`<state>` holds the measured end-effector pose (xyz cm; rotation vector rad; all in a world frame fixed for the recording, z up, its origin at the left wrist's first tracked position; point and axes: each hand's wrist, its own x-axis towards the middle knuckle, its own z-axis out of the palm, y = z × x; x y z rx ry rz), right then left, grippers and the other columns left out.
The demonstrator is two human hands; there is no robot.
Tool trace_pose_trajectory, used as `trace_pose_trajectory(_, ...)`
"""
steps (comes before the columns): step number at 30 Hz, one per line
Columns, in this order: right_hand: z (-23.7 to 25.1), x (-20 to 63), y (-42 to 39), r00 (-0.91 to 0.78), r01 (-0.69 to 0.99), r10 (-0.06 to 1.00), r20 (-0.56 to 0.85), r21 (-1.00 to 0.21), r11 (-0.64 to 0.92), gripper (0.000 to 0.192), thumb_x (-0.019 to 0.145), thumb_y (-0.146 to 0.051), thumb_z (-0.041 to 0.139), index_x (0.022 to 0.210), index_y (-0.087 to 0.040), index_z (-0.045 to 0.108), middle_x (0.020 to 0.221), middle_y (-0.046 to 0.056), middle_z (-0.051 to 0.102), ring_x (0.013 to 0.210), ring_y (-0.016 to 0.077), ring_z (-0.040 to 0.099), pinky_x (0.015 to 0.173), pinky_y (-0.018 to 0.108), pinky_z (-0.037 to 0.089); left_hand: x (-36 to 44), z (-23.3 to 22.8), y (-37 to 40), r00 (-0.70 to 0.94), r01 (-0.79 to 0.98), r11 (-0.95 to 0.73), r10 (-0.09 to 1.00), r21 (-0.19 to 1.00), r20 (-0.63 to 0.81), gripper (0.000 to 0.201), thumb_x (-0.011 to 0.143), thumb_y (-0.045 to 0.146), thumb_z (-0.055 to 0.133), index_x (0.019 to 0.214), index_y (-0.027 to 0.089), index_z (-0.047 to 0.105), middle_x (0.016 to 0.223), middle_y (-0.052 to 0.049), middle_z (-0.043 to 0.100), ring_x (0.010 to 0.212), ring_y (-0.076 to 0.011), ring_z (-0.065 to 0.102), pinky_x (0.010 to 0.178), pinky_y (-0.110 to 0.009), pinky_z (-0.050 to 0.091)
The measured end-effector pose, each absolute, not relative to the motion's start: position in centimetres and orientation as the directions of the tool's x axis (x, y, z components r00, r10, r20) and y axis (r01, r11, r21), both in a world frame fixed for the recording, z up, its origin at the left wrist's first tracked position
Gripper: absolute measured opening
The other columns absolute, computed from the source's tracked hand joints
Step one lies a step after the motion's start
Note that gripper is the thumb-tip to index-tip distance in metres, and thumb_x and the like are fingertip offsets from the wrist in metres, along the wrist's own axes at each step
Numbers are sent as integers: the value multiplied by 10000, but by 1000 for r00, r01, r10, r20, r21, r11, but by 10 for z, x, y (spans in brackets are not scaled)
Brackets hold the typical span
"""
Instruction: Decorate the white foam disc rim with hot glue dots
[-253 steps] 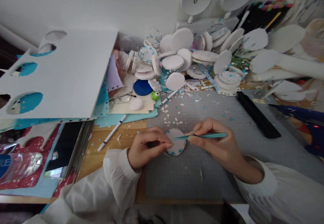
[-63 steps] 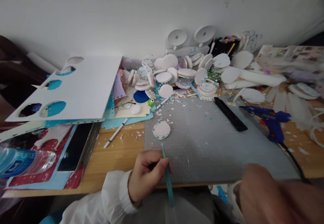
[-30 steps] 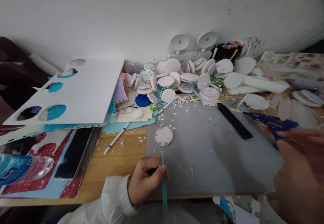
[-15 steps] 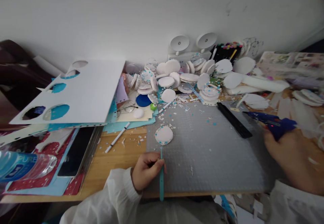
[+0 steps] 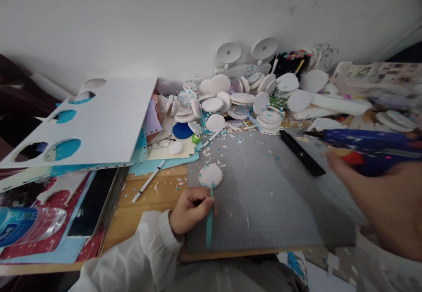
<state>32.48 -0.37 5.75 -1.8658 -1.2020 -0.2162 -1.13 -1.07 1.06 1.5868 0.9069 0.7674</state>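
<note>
Pinched between the thumb and fingers of my left hand (image 5: 193, 209) is a pair of teal tweezers (image 5: 209, 228). Their tip points away from me and meets the near edge of a small white disc (image 5: 211, 175) with blue beads round its rim. The disc lies flat on the grey cutting mat (image 5: 263, 195). At the right, my right hand (image 5: 376, 195) is wrapped round a blue hot glue gun (image 5: 369, 140), raised above the table. Its nozzle points left and a small red light glows on its body. Part of the grip is hidden by the hand.
White padded discs (image 5: 212, 104) are heaped along the back. A black bar (image 5: 301, 153) lies on the mat. To the left are a white board with round holes (image 5: 115, 120), a marker pen (image 5: 148, 181), a phone (image 5: 90, 204) and a water bottle (image 5: 33, 221).
My right hand has lifted the glue gun and brought it nearer the camera. The tweezers' tip has moved up to the disc's near edge. The view has shifted slightly.
</note>
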Motion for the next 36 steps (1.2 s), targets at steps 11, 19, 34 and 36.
trace_pose_trajectory(11,17,223,36,193,678,907,375,-719,153,175,588,-317,596,518,-217,472,417,-16,518,363,125,444,372,247,349,-11,4,-1,573,25,-124,815,992,87,567,912,485,446,525,103,605,479,-33,514,475,-87,452,499,-205,340)
trace_pose_trajectory(19,2,227,28,17,763,917,399,-598,246,203,645,-329,574,517,-217,463,387,-34,493,341,117,451,364,230,346,-10,9,3,592,2,-61,804,998,48,542,920,457,433,504,130,551,475,-24,498,478,-92,449,506,-211,350)
trace_pose_trajectory(34,0,236,24,-143,838,860,491,-402,368,246,702,-303,567,516,-221,429,370,-37,421,301,113,399,324,234,298,-9,12,2,589,39,-17,808,999,-10,549,921,476,410,499,146,531,474,-20,489,480,-99,441,504,-223,346)
trace_pose_trajectory(36,0,236,24,-155,832,855,495,-401,383,233,706,-304,575,533,-216,445,376,-40,429,305,109,395,332,234,298,-8,11,2,589,35,-25,808,999,0,548,921,476,411,498,148,526,472,-19,484,475,-97,431,499,-224,342)
